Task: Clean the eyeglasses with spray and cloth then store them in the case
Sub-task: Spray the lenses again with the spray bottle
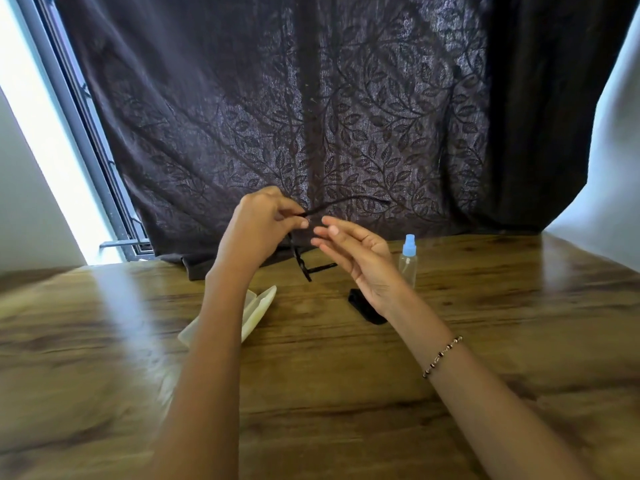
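Grip, left: my left hand (261,221) pinches one temple of the black-framed eyeglasses (300,263), holding them above the wooden table (485,323).
Grip, right: my right hand (360,258) holds nothing, fingers loosely extended beside the glasses.
Forearms: both raised off the table.

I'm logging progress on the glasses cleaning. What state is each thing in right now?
eyeglasses: held in the air, both temples unfolded
left hand: pinches the eyeglasses near one temple
right hand: fingers relaxed, holds nothing
spray bottle: upright on the table, blue top on
cloth: lying on the table, partly behind the right hand
case: on the table, appears open, partly behind the left forearm
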A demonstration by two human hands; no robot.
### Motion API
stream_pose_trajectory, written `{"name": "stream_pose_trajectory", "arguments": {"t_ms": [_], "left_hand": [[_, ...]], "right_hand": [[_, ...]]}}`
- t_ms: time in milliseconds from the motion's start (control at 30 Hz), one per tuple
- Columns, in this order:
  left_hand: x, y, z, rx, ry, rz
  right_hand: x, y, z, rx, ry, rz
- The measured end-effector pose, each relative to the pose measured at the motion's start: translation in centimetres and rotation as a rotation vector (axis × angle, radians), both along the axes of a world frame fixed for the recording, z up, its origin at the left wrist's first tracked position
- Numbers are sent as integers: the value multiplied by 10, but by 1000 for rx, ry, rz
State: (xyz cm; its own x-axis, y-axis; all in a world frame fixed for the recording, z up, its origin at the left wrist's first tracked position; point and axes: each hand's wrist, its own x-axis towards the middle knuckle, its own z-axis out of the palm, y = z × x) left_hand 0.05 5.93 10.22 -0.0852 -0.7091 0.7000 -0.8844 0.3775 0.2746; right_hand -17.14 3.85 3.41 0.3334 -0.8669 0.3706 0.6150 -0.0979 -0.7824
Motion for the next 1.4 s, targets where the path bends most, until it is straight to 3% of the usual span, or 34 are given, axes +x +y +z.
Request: {"name": "stream_pose_trajectory", "arguments": {"t_ms": [133, 300, 400, 533, 633, 800, 1033, 1267, 1400], "left_hand": [[9, -2, -7, -73, 237, 16], [16, -11, -23, 35, 469, 67], [15, -16, -32, 82, 537, 79], [13, -20, -40, 111, 580, 65], [11, -21, -43, 118, 607, 38], [9, -24, -51, 121, 661, -13], [5, -27, -59, 94, 666, -41], [-11, -26, -56, 2, 537, -131], [-16, -23, -55, 16, 532, -197]], "right_hand": [[-10, -6, -5, -134, 285, -219], [-40, -20, -11, -393, 631, -963], [-64, -33, -16, -487, 794, -1228], [-86, -51, -36, -331, 1154, -1073], [-91, -55, -52, -299, 1231, -906], [-90, -55, -63, -365, 1173, -891], [-51, -37, -55, -382, 913, -717], [-8, -15, -33, -672, 839, -707], [-5, -10, -20, -726, 914, -772]]}}
